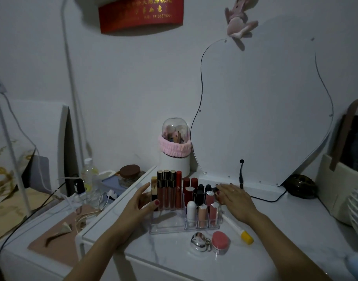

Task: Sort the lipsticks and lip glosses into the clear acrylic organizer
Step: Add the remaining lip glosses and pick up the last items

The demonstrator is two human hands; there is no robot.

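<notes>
The clear acrylic organizer (166, 227) stands on the white marble-look tabletop. Tall red lip glosses (169, 190) fill its back left row. Red and black lipsticks (196, 191) stand in the middle, and a white tube (191, 211) with pink tubes (203, 214) in the front right slots. My left hand (138, 203) rests against the organizer's left side, fingers apart. My right hand (234, 197) lies flat at its right rear, palm down, over a dark item that I cannot identify.
A white pen with a yellow cap (238, 228) lies right of the organizer. A silver mirror case (199, 241) and a pink round jar (220, 241) sit in front. Behind stand a domed brush holder (174, 147) and a wavy mirror (261, 110). A fan (357, 209) is at the right edge.
</notes>
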